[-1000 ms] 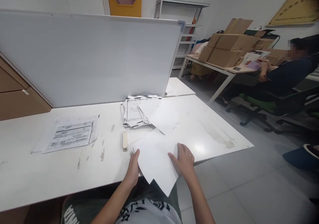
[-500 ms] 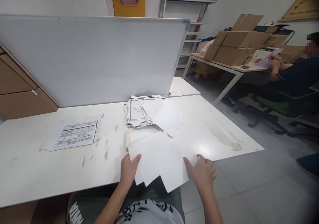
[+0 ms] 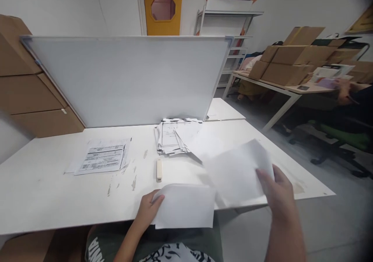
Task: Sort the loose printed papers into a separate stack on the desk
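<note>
My left hand [image 3: 147, 211] pinches a blank white sheet [image 3: 185, 207] at the near edge of the white table [image 3: 43, 192]. My right hand [image 3: 276, 188] grips a second white sheet [image 3: 237, 172], lifted off to the right above the tabletop. A messy stack of printed papers [image 3: 171, 137] lies behind them at the foot of the whiteboard. A small cream stapler [image 3: 159, 169] lies just ahead of my left hand. A second, neater pile of printed forms [image 3: 103, 160] sits to the left.
A large whiteboard [image 3: 131, 79] stands along the table's far edge. Cardboard boxes [image 3: 29, 95] are stacked at the left. To the right, another person's hand [image 3: 345, 91] rests at a table loaded with boxes [image 3: 287, 66], beside a green chair [image 3: 340, 137].
The sheets held together in front of me have been split. My right hand carried one up and to the right; my left hand kept the other. The camera tilted slightly upward.
</note>
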